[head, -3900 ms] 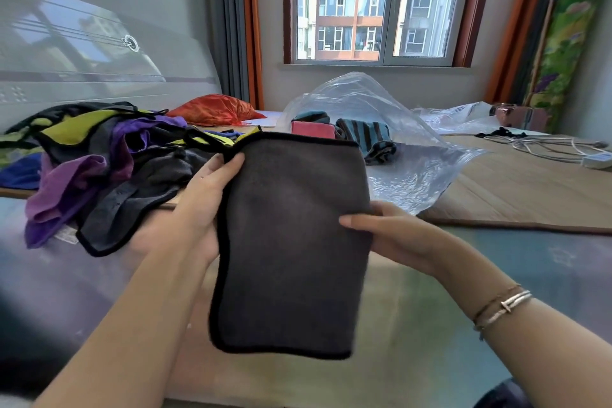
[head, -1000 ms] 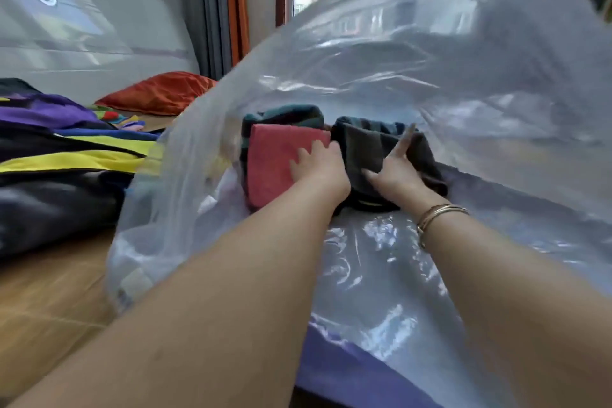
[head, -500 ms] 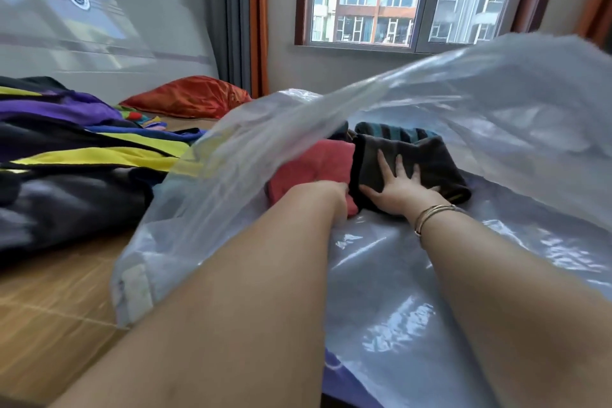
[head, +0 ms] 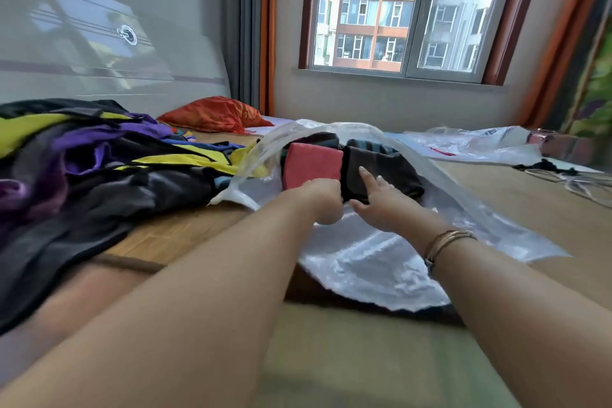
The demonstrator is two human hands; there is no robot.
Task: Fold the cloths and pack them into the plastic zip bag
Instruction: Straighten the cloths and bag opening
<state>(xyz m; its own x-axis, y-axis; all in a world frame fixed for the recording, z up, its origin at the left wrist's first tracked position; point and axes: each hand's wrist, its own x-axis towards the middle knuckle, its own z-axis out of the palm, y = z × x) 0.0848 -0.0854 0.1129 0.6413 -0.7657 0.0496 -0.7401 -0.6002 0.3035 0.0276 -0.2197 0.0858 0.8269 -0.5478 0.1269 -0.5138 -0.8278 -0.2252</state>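
A clear plastic zip bag (head: pixel 364 262) lies open on the bamboo mat. Inside it, side by side, are a folded red cloth (head: pixel 313 164) and a folded dark grey cloth (head: pixel 390 162), with a teal striped cloth (head: pixel 371 144) behind them. My left hand (head: pixel 323 200) is at the near edge of the red cloth, its fingers curled under and hidden. My right hand (head: pixel 381 200) has straight fingers, the index tip touching the dark grey cloth. A heap of unfolded cloths (head: pixel 99 162) in black, purple and yellow lies to the left.
An orange cushion (head: pixel 212 114) lies at the back by the curtain. A second plastic bag (head: pixel 470 143) and white cables (head: pixel 583 184) sit at the far right. The bamboo mat (head: pixel 536 209) covers the surface under the window.
The bag's upper sheet has dropped low over the cloths. Both hands have drawn back toward the bag's mouth. My right palm no longer lies flat on the dark grey cloth.
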